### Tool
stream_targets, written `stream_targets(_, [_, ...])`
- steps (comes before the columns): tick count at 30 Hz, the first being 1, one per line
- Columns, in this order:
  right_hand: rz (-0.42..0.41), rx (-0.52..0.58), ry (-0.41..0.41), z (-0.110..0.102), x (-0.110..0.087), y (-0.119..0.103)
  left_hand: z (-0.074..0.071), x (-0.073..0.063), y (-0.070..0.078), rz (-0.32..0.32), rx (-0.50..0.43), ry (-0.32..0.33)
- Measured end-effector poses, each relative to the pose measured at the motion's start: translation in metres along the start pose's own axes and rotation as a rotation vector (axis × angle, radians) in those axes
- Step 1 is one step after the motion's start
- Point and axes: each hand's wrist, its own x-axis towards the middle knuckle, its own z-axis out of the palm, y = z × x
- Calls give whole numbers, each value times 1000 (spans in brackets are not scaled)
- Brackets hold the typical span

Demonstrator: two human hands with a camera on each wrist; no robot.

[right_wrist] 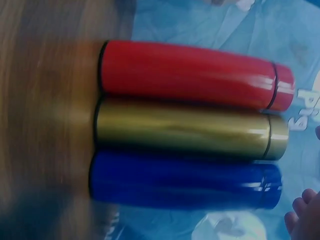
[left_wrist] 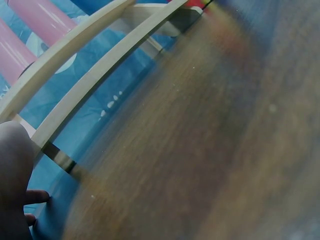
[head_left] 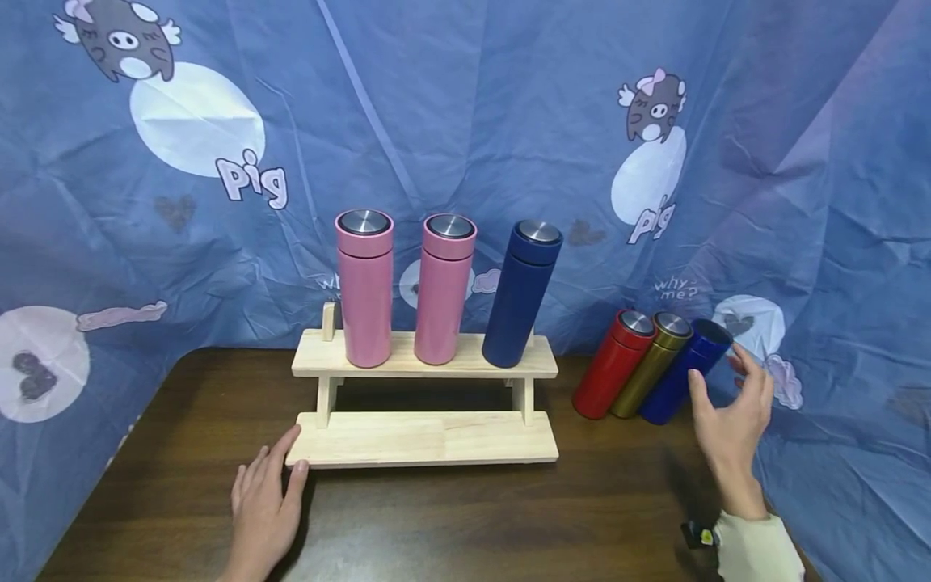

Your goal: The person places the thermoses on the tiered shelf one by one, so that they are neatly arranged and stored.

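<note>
My left hand [head_left: 265,505] touches the left end of the lower board of a two-tier wooden stand [head_left: 429,440], its fingers fairly straight; in the left wrist view part of that hand [left_wrist: 15,175] shows beside the board's end. Beside the glossy blue thermos bottle [head_left: 684,376] is my right hand [head_left: 735,420], thumb and fingers spread near its top. The right wrist view shows those fingers [right_wrist: 302,212] apart from the blue bottle [right_wrist: 185,180]. A gold bottle [head_left: 652,364] and a red bottle [head_left: 614,364] stand in a row to its left.
Two pink bottles [head_left: 367,307] and a dark blue bottle [head_left: 520,299] stand on the upper board. The stand sits on a brown wooden table [head_left: 473,525]. A blue cloth [head_left: 509,105] with pig prints hangs close behind and at both sides.
</note>
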Motion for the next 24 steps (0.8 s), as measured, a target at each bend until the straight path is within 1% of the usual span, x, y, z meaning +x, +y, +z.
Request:
stream_targets(7, [1, -39, -19, -4, 9, 24, -1, 0, 0, -1, 0, -1])
stream_targets(15, [65, -93, -121, -2, 20, 41, -1, 0, 0, 0, -1, -1])
stream_targets(20, [63, -73, -189, 4, 25, 46, -1, 0, 0, -4, 4, -2])
stream_targets(24, [63, -68, -214, 8, 26, 50, -1, 0, 0, -8, 9, -9])
